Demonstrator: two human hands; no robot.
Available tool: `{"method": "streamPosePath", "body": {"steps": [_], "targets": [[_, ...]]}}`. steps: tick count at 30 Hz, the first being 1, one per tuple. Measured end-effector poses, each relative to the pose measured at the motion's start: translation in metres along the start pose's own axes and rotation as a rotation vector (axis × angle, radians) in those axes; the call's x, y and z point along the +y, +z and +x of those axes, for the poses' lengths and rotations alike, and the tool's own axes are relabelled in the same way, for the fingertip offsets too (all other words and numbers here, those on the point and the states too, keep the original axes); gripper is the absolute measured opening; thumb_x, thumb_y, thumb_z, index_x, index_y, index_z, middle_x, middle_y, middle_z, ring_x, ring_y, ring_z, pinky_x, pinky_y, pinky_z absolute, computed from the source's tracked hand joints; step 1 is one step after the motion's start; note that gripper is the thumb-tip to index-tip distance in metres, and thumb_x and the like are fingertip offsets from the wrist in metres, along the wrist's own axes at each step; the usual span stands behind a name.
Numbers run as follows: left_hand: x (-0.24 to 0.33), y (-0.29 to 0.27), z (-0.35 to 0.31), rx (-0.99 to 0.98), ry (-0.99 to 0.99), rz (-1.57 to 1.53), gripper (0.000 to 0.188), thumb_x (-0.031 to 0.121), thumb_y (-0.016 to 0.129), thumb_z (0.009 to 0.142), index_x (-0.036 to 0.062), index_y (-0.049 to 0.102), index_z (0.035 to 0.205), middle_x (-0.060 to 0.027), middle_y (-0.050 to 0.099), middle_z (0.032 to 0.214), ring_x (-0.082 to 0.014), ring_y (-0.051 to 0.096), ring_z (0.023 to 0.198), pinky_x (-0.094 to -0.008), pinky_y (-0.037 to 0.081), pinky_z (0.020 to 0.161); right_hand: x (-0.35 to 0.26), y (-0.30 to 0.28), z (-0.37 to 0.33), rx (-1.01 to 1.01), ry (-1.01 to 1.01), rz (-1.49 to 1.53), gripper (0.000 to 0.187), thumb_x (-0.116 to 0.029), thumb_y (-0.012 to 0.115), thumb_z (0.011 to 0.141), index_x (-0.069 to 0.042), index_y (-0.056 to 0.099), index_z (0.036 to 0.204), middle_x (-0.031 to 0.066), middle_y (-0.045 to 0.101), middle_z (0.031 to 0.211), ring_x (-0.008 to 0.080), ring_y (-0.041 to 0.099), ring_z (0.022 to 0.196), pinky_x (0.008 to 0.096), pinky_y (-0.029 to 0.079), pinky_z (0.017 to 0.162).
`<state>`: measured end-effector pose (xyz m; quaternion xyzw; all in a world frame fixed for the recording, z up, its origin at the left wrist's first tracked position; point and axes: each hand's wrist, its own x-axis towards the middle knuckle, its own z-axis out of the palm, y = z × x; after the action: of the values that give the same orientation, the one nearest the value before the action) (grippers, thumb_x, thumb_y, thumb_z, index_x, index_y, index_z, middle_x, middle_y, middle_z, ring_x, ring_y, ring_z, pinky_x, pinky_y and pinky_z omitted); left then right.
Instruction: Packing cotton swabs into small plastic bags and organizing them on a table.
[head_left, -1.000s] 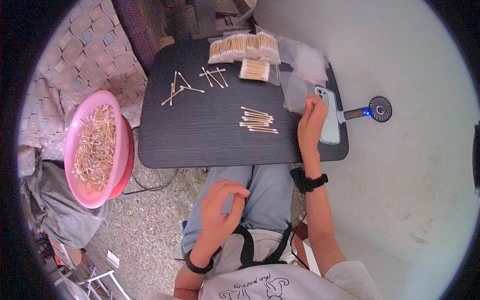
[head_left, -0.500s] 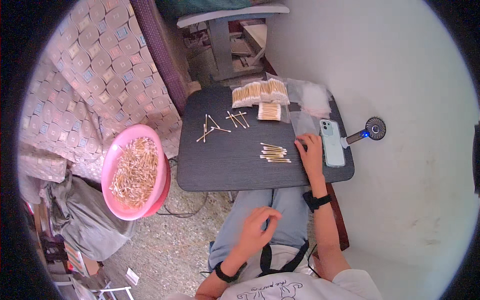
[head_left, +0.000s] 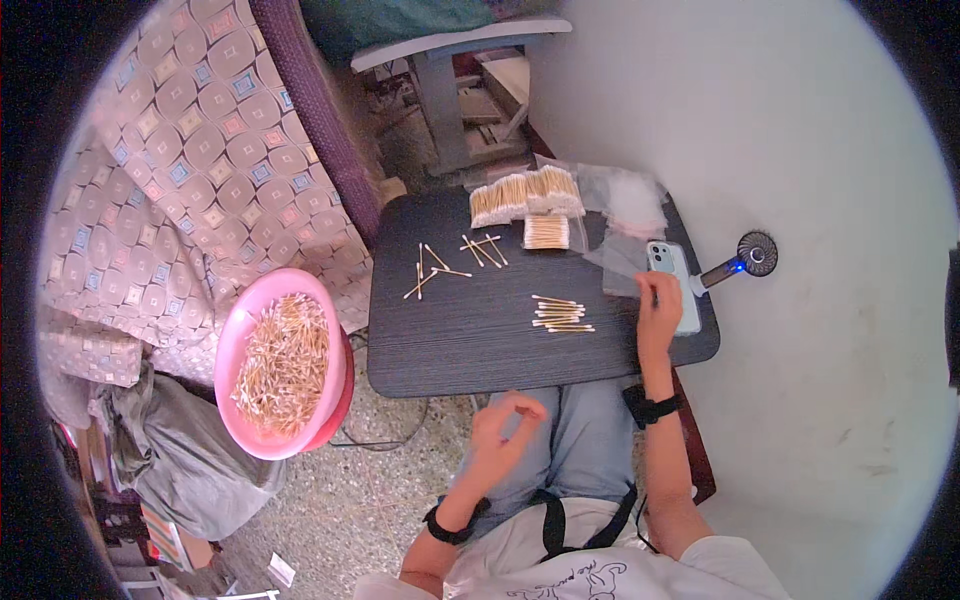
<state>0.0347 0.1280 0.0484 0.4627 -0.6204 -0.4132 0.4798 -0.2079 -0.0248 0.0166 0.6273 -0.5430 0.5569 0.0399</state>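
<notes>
My left hand (head_left: 503,432) hovers over my lap short of the table edge, fingers curved, thumb apart, nothing in it. At the table's right side, my right hand (head_left: 658,310) is closed, its fingertips pinching the edge of a clear plastic bag (head_left: 622,264) beside the phone (head_left: 688,312), which it partly covers. A small pile of cotton swabs (head_left: 560,315) lies left of that hand. Farther left are loose, crossed cotton swabs (head_left: 430,272). Packed bags of swabs (head_left: 525,195) lie at the far edge, with one smaller packed bag (head_left: 547,232) in front.
A pink basin (head_left: 224,350) heaped with loose swabs stands left of the dark table (head_left: 450,350). A small handheld fan (head_left: 757,254) sticks out past the right edge near the wall (head_left: 830,400). More clear bags (head_left: 635,200) lie at the far right corner.
My right hand has moved right, over the phone, and the clear bag's near edge has shifted with it. The left hand stays over my lap, its fingers slightly more spread.
</notes>
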Motion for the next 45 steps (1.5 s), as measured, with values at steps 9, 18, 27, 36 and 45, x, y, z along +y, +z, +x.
{"method": "streamPosePath", "body": {"steps": [9,18,27,36,45], "targets": [[-0.037,-0.005,0.004,-0.018,-0.174,-0.473,0.02,0.005,0.06,0.091,0.0015,0.059,0.111,-0.0082,0.064,0.102,-0.0157,0.062,0.093,-0.0277,0.047,0.085,-0.067,-0.031,-0.019,0.092,0.015,0.175,0.004,-0.002,0.065,0.083,-0.002,0.065,0.087,0.0089,0.064,0.085,0.0203,0.058,0.071,0.0308,0.047,0.067],[-0.033,0.022,0.004,0.121,-0.134,-0.578,0.047,0.029,0.053,0.097,0.0019,0.044,0.135,-0.0087,0.051,0.13,-0.0163,0.049,0.117,-0.0285,0.037,0.099,-0.118,-0.004,-0.088,-0.57,-0.404,0.493,0.026,-0.01,0.069,0.07,-0.004,0.064,0.095,0.0088,0.063,0.098,0.0282,0.06,0.094,0.0426,0.047,0.081],[-0.033,0.018,0.009,0.287,-0.166,-0.604,0.039,0.028,0.041,0.101,-0.0049,0.051,0.12,-0.018,0.06,0.118,-0.0236,0.057,0.11,-0.0341,0.042,0.098,-0.127,0.011,-0.104,-0.399,-0.331,0.537,0.025,-0.011,0.072,0.069,-0.006,0.066,0.093,0.0071,0.062,0.103,0.0273,0.058,0.1,0.0444,0.046,0.086],[-0.044,0.0,0.021,0.466,-0.19,-0.399,0.026,0.021,0.049,0.1,-0.0019,0.058,0.11,-0.0131,0.07,0.09,-0.0167,0.067,0.081,-0.0268,0.05,0.079,-0.114,0.019,-0.084,-0.384,0.246,0.68,0.037,-0.009,0.066,0.085,-0.001,0.057,0.12,0.0141,0.061,0.107,0.0232,0.06,0.092,0.0328,0.048,0.082],[-0.041,0.01,0.018,0.515,-0.082,-0.233,0.022,0.012,0.064,0.091,-0.0014,0.062,0.108,-0.0061,0.068,0.087,-0.0125,0.064,0.083,-0.0248,0.049,0.078,-0.117,0.01,-0.081,-0.558,0.239,0.592,0.015,-0.007,0.07,0.08,-0.003,0.069,0.095,0.0082,0.065,0.084,0.0147,0.061,0.069,0.0257,0.048,0.063]]}}
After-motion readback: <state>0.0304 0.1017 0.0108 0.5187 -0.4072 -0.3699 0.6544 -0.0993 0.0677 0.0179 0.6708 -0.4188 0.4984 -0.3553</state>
